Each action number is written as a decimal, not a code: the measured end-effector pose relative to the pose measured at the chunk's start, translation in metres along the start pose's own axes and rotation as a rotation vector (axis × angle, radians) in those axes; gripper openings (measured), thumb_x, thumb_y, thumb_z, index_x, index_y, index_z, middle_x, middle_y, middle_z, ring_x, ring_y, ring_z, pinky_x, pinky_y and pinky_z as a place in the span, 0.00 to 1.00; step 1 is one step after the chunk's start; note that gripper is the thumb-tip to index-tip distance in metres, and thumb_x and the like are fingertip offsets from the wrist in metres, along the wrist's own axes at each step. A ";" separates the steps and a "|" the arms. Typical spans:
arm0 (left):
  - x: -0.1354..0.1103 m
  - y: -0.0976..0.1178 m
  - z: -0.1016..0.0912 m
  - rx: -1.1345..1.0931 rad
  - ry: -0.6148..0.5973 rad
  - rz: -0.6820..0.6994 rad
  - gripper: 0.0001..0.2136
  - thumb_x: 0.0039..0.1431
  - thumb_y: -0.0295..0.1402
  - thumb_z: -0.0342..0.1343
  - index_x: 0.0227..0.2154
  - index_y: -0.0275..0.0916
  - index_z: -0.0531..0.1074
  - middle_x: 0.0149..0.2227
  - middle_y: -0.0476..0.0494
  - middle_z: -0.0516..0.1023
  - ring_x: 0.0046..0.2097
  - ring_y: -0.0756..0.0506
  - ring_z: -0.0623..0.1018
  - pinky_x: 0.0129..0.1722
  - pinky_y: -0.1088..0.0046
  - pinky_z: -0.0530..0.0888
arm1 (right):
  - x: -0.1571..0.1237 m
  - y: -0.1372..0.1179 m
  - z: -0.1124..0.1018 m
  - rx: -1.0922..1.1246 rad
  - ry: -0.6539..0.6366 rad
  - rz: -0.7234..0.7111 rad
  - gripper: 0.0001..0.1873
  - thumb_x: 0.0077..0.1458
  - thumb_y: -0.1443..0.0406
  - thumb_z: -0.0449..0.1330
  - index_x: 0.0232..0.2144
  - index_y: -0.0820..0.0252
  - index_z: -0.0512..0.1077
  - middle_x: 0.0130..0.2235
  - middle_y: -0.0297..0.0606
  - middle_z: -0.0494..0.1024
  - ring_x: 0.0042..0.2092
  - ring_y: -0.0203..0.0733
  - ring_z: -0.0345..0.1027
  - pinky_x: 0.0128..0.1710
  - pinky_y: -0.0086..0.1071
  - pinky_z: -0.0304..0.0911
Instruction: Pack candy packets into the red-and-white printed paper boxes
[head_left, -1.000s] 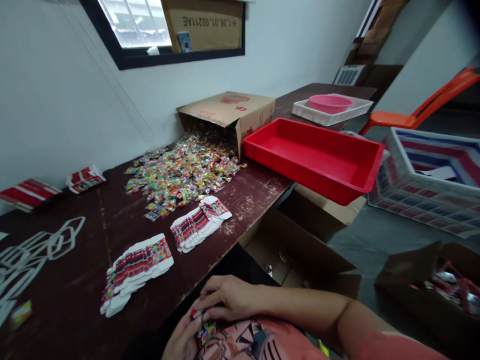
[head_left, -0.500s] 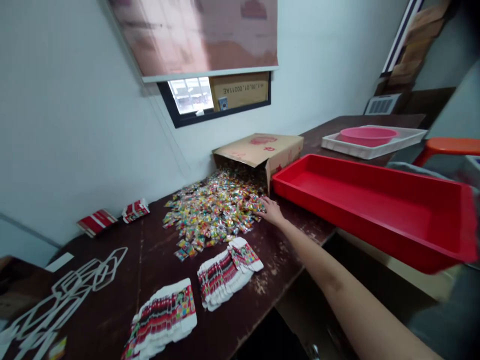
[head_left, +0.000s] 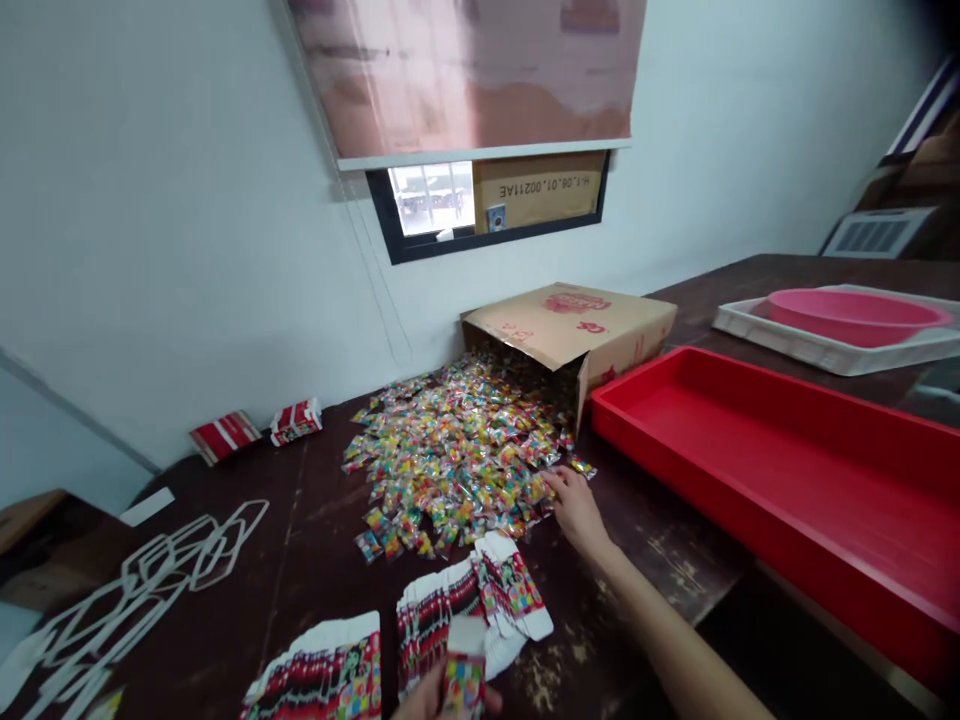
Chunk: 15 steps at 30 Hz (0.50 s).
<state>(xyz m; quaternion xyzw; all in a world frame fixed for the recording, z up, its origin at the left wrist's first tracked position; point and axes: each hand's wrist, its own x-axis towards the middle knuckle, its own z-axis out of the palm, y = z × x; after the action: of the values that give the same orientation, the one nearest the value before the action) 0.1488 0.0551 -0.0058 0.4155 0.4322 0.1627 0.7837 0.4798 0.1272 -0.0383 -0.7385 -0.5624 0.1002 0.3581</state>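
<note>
clamped: left hand [head_left: 426, 706] sits low at the frame edge, fingers closed round a small printed carton [head_left: 463, 672], held upright just above the table [head_left: 315, 520]. only part of that hand shows.

far left, white card scraps [head_left: 135, 580] lie flat. behind them two red-white packs [head_left: 225, 436] sit near the wall. two fanned stacks [head_left: 480, 600] of flat cartons lie at the near edge, just beside the held carton.

mid table, a wide heap of sweets [head_left: 457, 440] spills from a tipped box [head_left: 577, 330]. right hand [head_left: 574, 505] is palm down at the heap's near right edge, fingertips touching the wrappers. cannot tell if the fingers are apart or pinched on one, since the back of the hand hides them.

right of the box, a red tray [head_left: 787, 400] juts past the table edge. further right, a white tray [head_left: 817, 350] holds a pink basin [head_left: 847, 312].

handling, by the look of it: sweets are tiny, light, in slick crinkly wrappers, likely to slide and scatter, so best pinched by a wrapper edge or scooped in a loose handful. carton is thin card, light, easy to crush, so best held by its side walls with a soft squeeze.
</note>
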 end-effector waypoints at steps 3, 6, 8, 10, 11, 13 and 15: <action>0.013 0.017 0.028 -0.069 0.011 0.017 0.28 0.45 0.41 0.64 0.50 0.42 0.65 0.42 0.40 0.76 0.37 0.41 0.78 0.29 0.68 0.75 | -0.027 -0.024 -0.029 0.361 -0.082 0.016 0.17 0.60 0.61 0.51 0.50 0.58 0.68 0.43 0.42 0.75 0.44 0.45 0.69 0.47 0.37 0.63; 0.028 0.039 0.048 -0.062 0.022 0.085 0.25 0.50 0.35 0.60 0.52 0.40 0.63 0.43 0.40 0.74 0.36 0.46 0.76 0.31 0.70 0.76 | -0.061 -0.061 -0.045 0.653 -0.230 -0.011 0.15 0.60 0.57 0.53 0.44 0.59 0.70 0.39 0.38 0.75 0.41 0.41 0.68 0.44 0.33 0.63; 0.033 0.045 0.055 -0.015 -0.031 0.073 0.25 0.52 0.35 0.59 0.53 0.39 0.62 0.42 0.40 0.74 0.36 0.46 0.76 0.30 0.70 0.76 | -0.079 -0.081 -0.048 0.751 -0.324 -0.019 0.14 0.59 0.57 0.55 0.41 0.60 0.70 0.39 0.37 0.74 0.40 0.39 0.68 0.42 0.31 0.63; 0.035 0.044 0.058 0.031 -0.067 0.048 0.26 0.52 0.36 0.60 0.54 0.39 0.62 0.42 0.41 0.73 0.35 0.47 0.76 0.29 0.72 0.76 | -0.090 -0.092 -0.047 0.733 -0.346 -0.003 0.13 0.58 0.57 0.57 0.40 0.60 0.71 0.38 0.37 0.74 0.38 0.39 0.68 0.39 0.30 0.64; 0.035 0.041 0.058 0.059 -0.072 0.048 0.26 0.52 0.36 0.60 0.54 0.39 0.61 0.42 0.41 0.73 0.35 0.48 0.75 0.29 0.73 0.75 | -0.094 -0.095 -0.047 0.677 -0.332 -0.001 0.12 0.58 0.58 0.57 0.40 0.60 0.72 0.37 0.37 0.74 0.37 0.38 0.68 0.37 0.29 0.63; 0.033 0.035 0.055 0.150 -0.060 0.095 0.27 0.52 0.36 0.60 0.54 0.39 0.62 0.40 0.42 0.72 0.33 0.49 0.74 0.26 0.76 0.73 | -0.097 -0.098 -0.048 0.502 -0.306 -0.068 0.10 0.59 0.59 0.57 0.37 0.59 0.73 0.35 0.38 0.74 0.36 0.38 0.67 0.36 0.30 0.62; 0.030 0.028 0.050 0.283 -0.022 0.177 0.25 0.52 0.37 0.59 0.53 0.39 0.64 0.39 0.43 0.72 0.32 0.50 0.72 0.23 0.79 0.71 | -0.095 -0.102 -0.052 0.326 -0.356 -0.238 0.08 0.59 0.61 0.57 0.34 0.58 0.74 0.35 0.39 0.74 0.38 0.40 0.65 0.38 0.31 0.61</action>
<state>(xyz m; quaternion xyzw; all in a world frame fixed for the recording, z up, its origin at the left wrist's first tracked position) 0.2096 0.0649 0.0146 0.5599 0.4037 0.1639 0.7047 0.3979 0.0308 0.0411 -0.5706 -0.6758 0.2751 0.3768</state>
